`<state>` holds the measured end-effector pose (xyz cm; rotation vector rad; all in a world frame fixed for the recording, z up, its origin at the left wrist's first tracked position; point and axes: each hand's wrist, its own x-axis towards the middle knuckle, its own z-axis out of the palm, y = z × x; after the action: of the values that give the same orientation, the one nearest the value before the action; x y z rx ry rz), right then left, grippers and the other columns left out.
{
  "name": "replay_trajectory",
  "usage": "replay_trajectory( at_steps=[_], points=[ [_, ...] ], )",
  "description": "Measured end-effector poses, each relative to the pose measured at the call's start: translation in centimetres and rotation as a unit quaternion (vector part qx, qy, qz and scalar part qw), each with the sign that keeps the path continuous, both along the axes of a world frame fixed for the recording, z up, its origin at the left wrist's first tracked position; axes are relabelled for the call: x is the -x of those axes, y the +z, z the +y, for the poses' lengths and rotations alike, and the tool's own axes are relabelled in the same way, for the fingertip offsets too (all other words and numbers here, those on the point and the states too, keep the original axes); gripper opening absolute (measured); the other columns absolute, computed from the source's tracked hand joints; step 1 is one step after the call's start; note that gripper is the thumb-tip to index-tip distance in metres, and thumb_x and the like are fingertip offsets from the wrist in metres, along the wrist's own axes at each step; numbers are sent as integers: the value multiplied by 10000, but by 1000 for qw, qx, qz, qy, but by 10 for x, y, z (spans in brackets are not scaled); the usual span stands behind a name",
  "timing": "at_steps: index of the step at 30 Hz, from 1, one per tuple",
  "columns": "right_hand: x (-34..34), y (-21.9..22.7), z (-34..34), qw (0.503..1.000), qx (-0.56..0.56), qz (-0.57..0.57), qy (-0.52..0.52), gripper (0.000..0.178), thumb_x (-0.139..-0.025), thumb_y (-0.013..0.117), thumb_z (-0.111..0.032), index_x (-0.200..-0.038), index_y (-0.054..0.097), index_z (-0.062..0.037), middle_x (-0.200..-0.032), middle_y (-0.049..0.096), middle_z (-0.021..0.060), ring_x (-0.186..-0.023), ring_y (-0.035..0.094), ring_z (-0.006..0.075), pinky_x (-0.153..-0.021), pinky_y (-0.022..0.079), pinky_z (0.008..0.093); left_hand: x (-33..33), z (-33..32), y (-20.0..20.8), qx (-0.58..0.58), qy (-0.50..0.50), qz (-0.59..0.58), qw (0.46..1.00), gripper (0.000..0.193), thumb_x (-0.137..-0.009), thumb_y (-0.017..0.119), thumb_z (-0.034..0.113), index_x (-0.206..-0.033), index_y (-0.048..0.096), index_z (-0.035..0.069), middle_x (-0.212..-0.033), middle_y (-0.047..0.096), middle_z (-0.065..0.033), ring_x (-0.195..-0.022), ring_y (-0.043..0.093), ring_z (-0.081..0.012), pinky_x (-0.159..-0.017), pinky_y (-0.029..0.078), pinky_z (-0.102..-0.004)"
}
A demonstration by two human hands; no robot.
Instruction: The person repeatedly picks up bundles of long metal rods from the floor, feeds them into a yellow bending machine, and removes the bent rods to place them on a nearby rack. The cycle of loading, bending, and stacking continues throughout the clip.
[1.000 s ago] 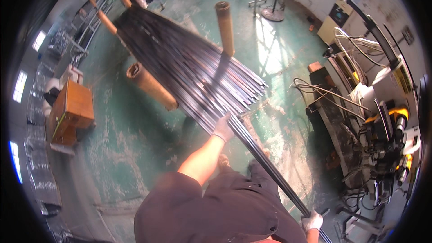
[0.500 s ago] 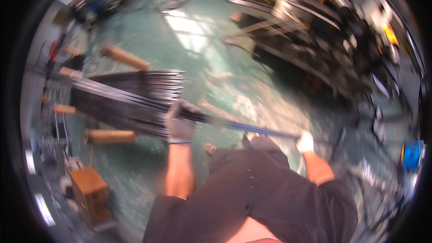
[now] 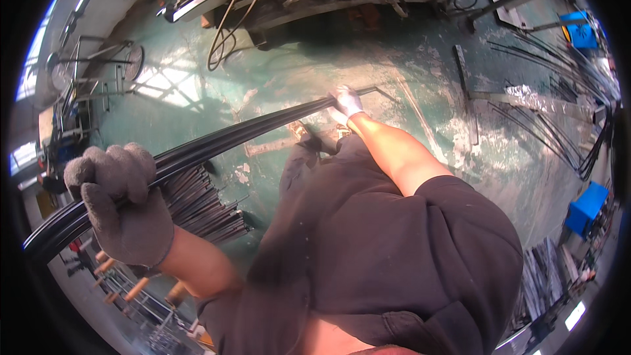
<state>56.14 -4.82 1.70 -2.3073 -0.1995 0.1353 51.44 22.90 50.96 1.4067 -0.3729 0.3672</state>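
Long, dark metal bars (image 3: 240,125) run in a thin bundle across my front, slanting from the lower left up to the middle. My left hand (image 3: 121,200), in a grey knit glove, is closed round them, close to the camera. Farther off, near the other end, my right hand (image 3: 346,103) in a pale glove grips the same bundle, with a thin bent end sticking out beyond it. Below the bars on the left lies a stack of similar dark bars (image 3: 205,207), partly hidden by my left hand and arm.
A long machine (image 3: 315,3) with hanging cables spans the far side. Blue boxes (image 3: 587,209) and loose thin rods (image 3: 542,135) are at the right. Brown rolls (image 3: 137,288) lie at the lower left. The green floor (image 3: 263,82) is worn and sunlit.
My view has swung to the right, so the stack now shows lower left and the machine straight ahead. The bars have left the stack, and my left hand is raised nearer the camera.
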Motion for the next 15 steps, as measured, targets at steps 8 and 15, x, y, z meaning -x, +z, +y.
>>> replay_trajectory(
  at_steps=[8, 15],
  points=[
    [-21, 48, -9, 997, -26, -24, -73, 172, -764, 700, -75, -936, 701, -73, -939, 675, 172, -962, 666, 376, -846, 557, 433, -82, 6, 42, -81, -130, -66, 986, 294, -1095, 501, 240, -1216, 578, -17, -813, 414, -25, -634, 386, -131, -613, 317, -337],
    [-62, 43, -32, 963, 42, -14, -264, 128, -931, 700, -106, -1030, 634, -59, -986, 660, 152, -938, 671, 322, -872, 573, 416, -152, 104, 89, 73, -106, -56, 990, 136, -1048, 517, 125, -954, 470, 39, -825, 317, -31, -719, 306, -151, -722, 300, -341]
  ],
)
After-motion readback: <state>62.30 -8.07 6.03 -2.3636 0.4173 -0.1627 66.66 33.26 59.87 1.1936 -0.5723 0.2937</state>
